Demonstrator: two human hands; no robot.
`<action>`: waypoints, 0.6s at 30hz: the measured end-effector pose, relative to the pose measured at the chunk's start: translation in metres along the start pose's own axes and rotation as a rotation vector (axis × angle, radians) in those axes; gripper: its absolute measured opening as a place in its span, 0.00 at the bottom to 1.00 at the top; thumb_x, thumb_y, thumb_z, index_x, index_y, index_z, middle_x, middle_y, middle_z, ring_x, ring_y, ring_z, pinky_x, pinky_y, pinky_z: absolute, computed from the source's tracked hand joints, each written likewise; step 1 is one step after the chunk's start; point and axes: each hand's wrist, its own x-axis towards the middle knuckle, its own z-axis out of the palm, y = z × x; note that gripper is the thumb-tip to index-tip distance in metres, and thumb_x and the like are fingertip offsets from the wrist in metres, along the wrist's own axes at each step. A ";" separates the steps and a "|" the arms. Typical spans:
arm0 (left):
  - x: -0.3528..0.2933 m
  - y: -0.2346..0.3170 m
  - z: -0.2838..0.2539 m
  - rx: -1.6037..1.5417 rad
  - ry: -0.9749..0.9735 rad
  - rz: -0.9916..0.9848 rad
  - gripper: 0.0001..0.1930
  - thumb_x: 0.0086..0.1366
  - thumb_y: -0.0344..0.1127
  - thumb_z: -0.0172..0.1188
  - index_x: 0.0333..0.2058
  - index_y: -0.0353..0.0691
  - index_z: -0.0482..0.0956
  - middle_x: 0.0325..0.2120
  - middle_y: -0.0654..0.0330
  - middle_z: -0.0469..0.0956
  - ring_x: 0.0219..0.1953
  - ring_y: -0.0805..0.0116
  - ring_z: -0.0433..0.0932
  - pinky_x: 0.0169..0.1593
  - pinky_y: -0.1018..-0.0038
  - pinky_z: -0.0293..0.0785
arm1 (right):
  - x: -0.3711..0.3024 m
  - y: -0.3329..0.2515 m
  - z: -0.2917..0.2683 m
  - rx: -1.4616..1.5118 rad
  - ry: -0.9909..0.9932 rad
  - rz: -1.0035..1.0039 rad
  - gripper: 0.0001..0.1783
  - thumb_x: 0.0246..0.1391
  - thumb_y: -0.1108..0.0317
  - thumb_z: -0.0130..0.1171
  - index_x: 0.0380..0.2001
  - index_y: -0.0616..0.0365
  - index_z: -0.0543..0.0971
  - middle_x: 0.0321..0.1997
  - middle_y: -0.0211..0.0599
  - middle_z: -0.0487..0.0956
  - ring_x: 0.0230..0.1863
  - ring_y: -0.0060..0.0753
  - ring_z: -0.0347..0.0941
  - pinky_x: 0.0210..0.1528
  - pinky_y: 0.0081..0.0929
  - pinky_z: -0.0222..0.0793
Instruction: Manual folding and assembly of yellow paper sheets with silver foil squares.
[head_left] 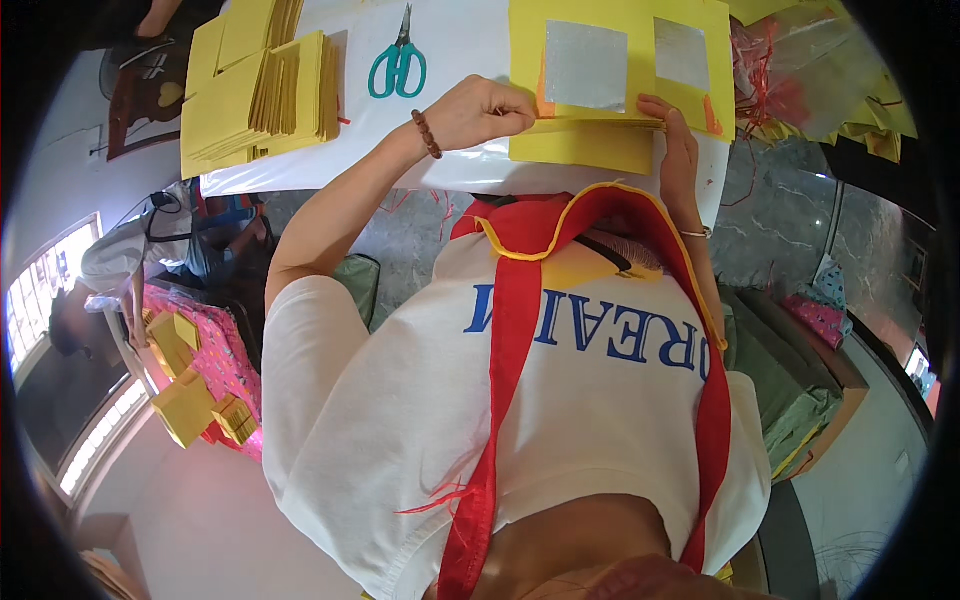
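A sheaf of yellow paper (585, 148) lies at the table's front edge before me, its near part folded over along a crease. Silver squares (587, 64) and orange patches show on the yellow sheets just behind that crease. My left hand (485, 112), a beaded bracelet on its wrist, is closed with its fingertips pinching the left end of the crease. At the right end, my right hand (678, 145) grips the paper between thumb and fingers; part of those fingers is hidden. Teal-handled scissors (398, 70) lie left of the paper, apart from both hands.
Bundles of folded yellow paper (255, 95) stand at the table's left end. A clear plastic bag (810, 75) with red strings and yellow paper is at the right. Behind on the left, another person (130, 255) is beside a pink-covered surface (215, 345) with yellow bundles.
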 end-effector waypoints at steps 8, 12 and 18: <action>0.006 -0.006 -0.001 -0.189 -0.032 -0.032 0.09 0.56 0.34 0.53 0.27 0.33 0.75 0.17 0.65 0.69 0.23 0.79 0.66 0.29 0.79 0.65 | 0.001 0.006 -0.004 -0.011 -0.032 -0.033 0.25 0.65 0.58 0.32 0.41 0.66 0.75 0.50 0.42 0.73 0.55 0.33 0.65 0.61 0.28 0.53; 0.005 0.001 -0.005 -0.242 -0.050 -0.074 0.09 0.57 0.33 0.52 0.27 0.32 0.75 0.18 0.65 0.69 0.23 0.80 0.66 0.29 0.80 0.65 | -0.002 0.003 -0.004 -0.023 -0.061 -0.087 0.14 0.58 0.65 0.48 0.42 0.63 0.75 0.50 0.39 0.73 0.54 0.32 0.65 0.59 0.27 0.56; -0.001 0.002 -0.009 -0.094 -0.030 0.153 0.18 0.56 0.40 0.63 0.43 0.38 0.77 0.39 0.58 0.76 0.40 0.69 0.71 0.43 0.74 0.67 | 0.000 0.016 -0.002 -0.089 -0.016 -0.028 0.15 0.49 0.75 0.59 0.43 0.60 0.75 0.47 0.35 0.74 0.49 0.28 0.69 0.52 0.24 0.62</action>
